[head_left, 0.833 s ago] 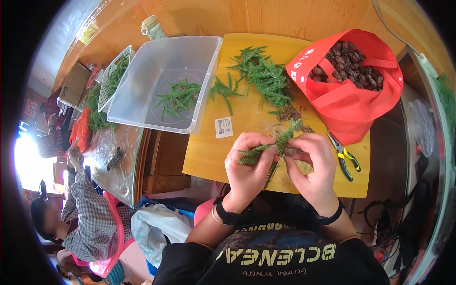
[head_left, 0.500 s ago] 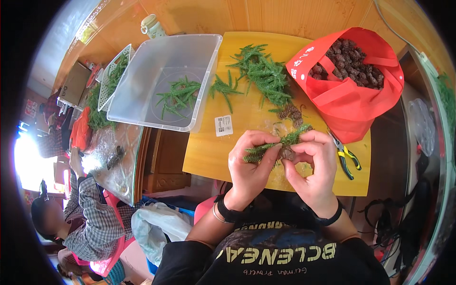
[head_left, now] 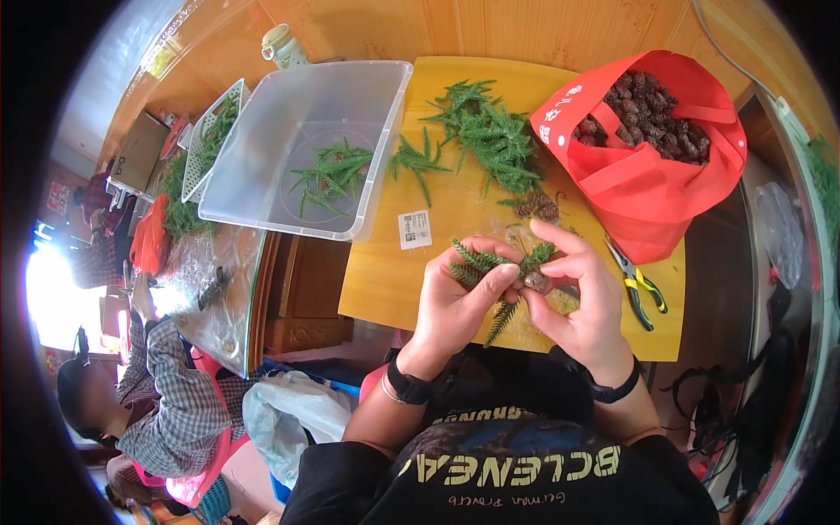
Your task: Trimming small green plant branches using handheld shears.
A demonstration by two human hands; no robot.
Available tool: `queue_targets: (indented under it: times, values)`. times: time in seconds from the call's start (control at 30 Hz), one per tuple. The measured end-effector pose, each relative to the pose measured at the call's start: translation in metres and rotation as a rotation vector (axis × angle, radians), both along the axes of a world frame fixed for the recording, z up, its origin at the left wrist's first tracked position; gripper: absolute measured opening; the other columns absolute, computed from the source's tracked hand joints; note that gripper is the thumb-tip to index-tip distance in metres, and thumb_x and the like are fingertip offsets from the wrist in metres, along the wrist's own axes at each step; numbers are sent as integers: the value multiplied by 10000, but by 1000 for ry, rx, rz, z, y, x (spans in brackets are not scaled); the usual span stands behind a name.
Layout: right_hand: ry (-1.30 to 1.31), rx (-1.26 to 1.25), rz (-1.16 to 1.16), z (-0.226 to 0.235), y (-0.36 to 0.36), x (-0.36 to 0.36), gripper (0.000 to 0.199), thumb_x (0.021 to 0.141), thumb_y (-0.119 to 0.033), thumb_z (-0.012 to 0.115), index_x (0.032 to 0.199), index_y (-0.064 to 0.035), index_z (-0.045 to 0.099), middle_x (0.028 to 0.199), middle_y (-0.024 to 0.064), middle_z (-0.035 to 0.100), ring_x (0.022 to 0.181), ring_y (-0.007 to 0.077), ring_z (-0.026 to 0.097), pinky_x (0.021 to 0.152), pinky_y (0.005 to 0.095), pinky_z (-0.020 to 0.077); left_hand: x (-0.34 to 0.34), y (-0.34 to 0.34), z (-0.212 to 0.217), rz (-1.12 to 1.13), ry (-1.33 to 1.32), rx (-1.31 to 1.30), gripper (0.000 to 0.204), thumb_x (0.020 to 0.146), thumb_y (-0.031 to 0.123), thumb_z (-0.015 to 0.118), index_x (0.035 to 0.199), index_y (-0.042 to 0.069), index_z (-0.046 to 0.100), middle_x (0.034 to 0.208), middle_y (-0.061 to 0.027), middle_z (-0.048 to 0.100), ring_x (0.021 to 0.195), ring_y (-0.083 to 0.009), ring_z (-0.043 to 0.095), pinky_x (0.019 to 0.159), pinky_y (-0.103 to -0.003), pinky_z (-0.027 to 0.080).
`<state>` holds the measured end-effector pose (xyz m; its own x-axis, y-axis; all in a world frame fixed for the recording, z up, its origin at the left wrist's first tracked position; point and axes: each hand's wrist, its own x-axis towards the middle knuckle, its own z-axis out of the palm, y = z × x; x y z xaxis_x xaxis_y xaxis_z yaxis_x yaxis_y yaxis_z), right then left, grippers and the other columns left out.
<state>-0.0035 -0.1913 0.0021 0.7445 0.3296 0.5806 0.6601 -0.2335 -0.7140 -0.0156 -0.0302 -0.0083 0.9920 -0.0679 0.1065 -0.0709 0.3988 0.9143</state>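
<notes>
Above the near part of the yellow board (head_left: pixel 385 289), my left hand (head_left: pixel 444 306) pinches a green artificial pine sprig (head_left: pixel 479 261) between thumb and fingers. Its needled tips fan out to the left, upward and down below the hands. A small brown pine cone (head_left: pixel 536 282) sits at the middle of the sprig. My right hand (head_left: pixel 593 306) grips the cone from the right, thumb below and index finger raised over it. Just beyond the hands, another pine cone (head_left: pixel 538 206) lies on the board next to a heap of green sprigs (head_left: pixel 499 144).
A clear plastic bin (head_left: pixel 289 214) holding sprigs stands left. A red bag (head_left: pixel 626 206) full of pine cones is at the back right. Yellow-black pliers (head_left: pixel 643 293) and a white label (head_left: pixel 415 229) lie on the board. A person (head_left: pixel 175 394) sits at another table on the left.
The sprig has spread and turned, so one tip now points down below my hands. My right index finger has lifted away, and the cone shows more.
</notes>
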Motion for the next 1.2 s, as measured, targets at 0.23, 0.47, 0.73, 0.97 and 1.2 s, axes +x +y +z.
queue_targets:
  times: [0.23,0.47,0.73,0.97,1.2]
  values:
    - [173,94,19,-5,0,-4,327,699,95,646,954,7,460,1104,184,516,773,131,586,668,244,504,1,-1,1,13,-100,117,189,811,35,648,967,10,544,885,-36,571,779,-77,553,686,-227,473]
    - [136,89,-36,-6,5,-6,306,714,105,660,945,11,482,1103,173,527,783,135,588,688,250,508,2,-4,-3,85,-203,227,262,717,-30,706,919,9,543,962,-64,525,855,-134,550,752,-256,455]
    - [55,87,-87,-6,7,-4,294,681,68,705,895,7,513,1048,160,595,693,181,634,620,257,507,-4,-3,3,33,3,23,208,743,-51,678,907,-6,558,975,-71,544,879,-118,551,731,-251,480]
    - [173,110,-17,-9,4,-8,303,715,104,671,929,21,472,1103,192,560,856,171,625,699,253,532,-1,0,-5,32,-219,166,275,722,-56,694,931,19,532,1011,-86,569,909,-135,571,799,-263,469]
    - [193,135,-1,-7,4,-8,358,693,135,673,953,11,460,1114,174,544,829,147,610,682,234,533,-7,-1,-6,106,-252,344,304,710,-89,689,927,9,501,984,-156,628,909,-184,612,787,-289,500]
